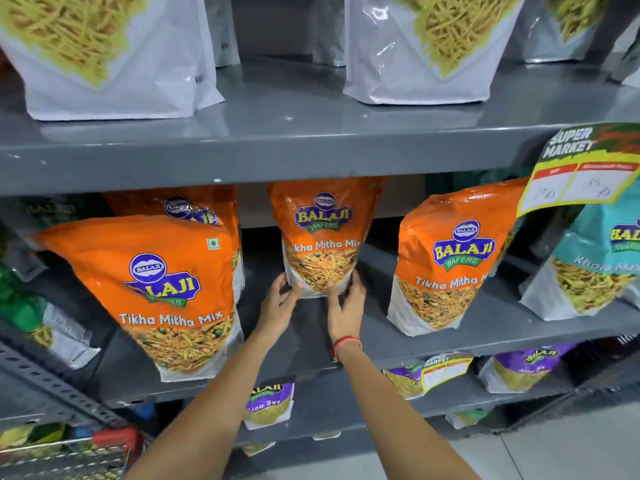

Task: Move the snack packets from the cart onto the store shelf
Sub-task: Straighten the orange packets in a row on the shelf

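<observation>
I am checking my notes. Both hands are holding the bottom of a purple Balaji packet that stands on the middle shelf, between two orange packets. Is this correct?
Not quite: the packet is orange, a Tikha Mitha Mix, not purple. The head view shows the left hand and right hand at its bottom, on the middle shelf, between two other orange packets.

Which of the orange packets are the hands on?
The middle orange packet, set far back on the shelf. Both hands grip its bottom corners; the left and right orange packets stand untouched nearer the front.

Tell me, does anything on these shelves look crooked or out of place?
Yes. The price tag on the upper shelf edge hangs tilted and curled, covering the corner of an orange packet. The big orange packet at left leans forward over the shelf's front edge. Nothing looks spilled or torn.
</observation>
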Tool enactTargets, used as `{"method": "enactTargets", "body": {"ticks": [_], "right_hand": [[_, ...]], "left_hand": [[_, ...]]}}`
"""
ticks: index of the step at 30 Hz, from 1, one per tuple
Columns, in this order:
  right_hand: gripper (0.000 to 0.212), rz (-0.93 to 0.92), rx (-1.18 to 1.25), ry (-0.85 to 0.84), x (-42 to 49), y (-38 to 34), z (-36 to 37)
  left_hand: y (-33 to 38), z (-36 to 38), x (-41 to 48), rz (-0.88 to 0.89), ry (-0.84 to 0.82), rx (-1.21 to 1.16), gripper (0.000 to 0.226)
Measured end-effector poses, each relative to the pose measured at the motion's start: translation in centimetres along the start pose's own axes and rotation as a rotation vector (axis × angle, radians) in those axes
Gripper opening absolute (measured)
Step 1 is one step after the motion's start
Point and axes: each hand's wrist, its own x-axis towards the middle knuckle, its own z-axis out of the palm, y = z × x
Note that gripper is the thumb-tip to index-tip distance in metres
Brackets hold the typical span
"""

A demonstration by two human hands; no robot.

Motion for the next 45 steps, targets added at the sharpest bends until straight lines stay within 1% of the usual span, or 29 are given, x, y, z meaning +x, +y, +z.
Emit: {"method": "enactTargets", "body": {"ticks": [3,5,7,8,9,10,11,12,14,15,17,19,21,23,25,29,30,32,33,36,40,44,45], "right_hand": [[0.067,0.005,0.004,-0.049,-0.3,-0.2,-0.2],[0.064,0.008,0.021,-0.064,-0.9,-0.4,-0.7],[0.058,0.002,0.038,-0.027,-2.4,-0.3,-1.7],[0.053,-0.023,0.046,0.008,-3.4,-0.1,-2.5],[0.046,-0.063,0.038,0.060,-4.5,0.2,-3.7],[0.040,-0.120,0.008,0.141,-5.5,0.3,-5.1],[0.035,-0.184,-0.029,0.246,-6.0,0.5,-6.8],[0.033,-0.233,-0.052,0.355,-6.2,0.7,-8.5],[0.041,-0.242,-0.063,0.560,-5.3,0.7,-12.1],[0.047,-0.218,-0.063,0.632,-4.4,0.6,-13.7],[0.054,-0.142,-0.047,0.673,-2.3,0.1,-16.0],[0.059,-0.058,-0.038,0.597,-0.5,-0.1,-17.5],[0.058,0.014,-0.014,0.420,0.7,0.2,-18.1],[0.054,0.034,0.017,0.241,1.0,0.3,-18.0],[0.056,0.029,0.033,0.174,0.8,0.3,-17.8],[0.041,0.025,0.061,0.174,-1.2,0.0,-16.2],[0.046,0.021,0.057,0.177,-1.9,0.0,-15.5],[0.063,0.007,0.040,0.155,-3.2,0.1,-13.7],[0.067,-0.003,0.039,0.139,-3.8,0.0,-12.7],[0.068,-0.022,0.017,0.105,-5.3,-0.4,-10.2],[0.075,-0.018,0.008,0.122,-7.3,-0.7,-6.8],[0.086,-0.017,0.018,0.131,-8.9,-0.8,-4.6],[0.087,-0.018,0.009,0.139,-9.2,-0.9,-4.3]], "left_hand": [[0.3,-0.3,0.2,-0.025,-0.044,0.039,0.058],[0.6,0.1,-0.1,-0.001,-0.022,0.059,0.060],[0.6,1.1,-1.3,0.063,0.126,0.061,0.056],[0.4,1.8,-2.4,0.126,0.230,0.074,0.050],[0.1,2.7,-3.6,0.212,0.298,0.098,0.041],[-0.1,3.7,-5.0,0.300,0.301,0.119,0.032],[-0.2,4.9,-6.0,0.367,0.241,0.136,0.027],[-0.2,6.0,-6.8,0.395,0.154,0.139,0.025],[0.2,8.4,-7.3,0.369,0.005,0.134,0.028],[0.8,9.5,-7.3,0.338,-0.038,0.122,0.032],[1.9,11.3,-6.9,0.253,-0.097,0.082,0.045],[2.9,12.9,-6.3,0.154,-0.208,0.045,0.061],[3.4,14.0,-5.9,0.064,-0.329,0.033,0.078],[3.7,14.7,-5.9,0.045,-0.381,0.060,0.081],[3.5,14.8,-6.1,0.056,-0.368,0.068,0.080],[2.4,13.0,-7.2,0.120,-0.260,0.057,0.079],[2.0,12.2,-7.5,0.137,-0.227,0.047,0.077],[1.3,10.4,-8.4,0.163,-0.170,0.021,0.078],[1.1,9.3,-8.7,0.170,-0.153,0.011,0.079],[0.6,6.2,-8.9,0.187,-0.133,-0.013,0.074],[0.3,2.2,-9.3,0.214,-0.118,0.003,0.063],[-0.3,-0.2,-10.2,0.211,-0.096,0.009,0.064],[-0.4,-0.5,-10.4,0.211,-0.095,0.011,0.062]]}}
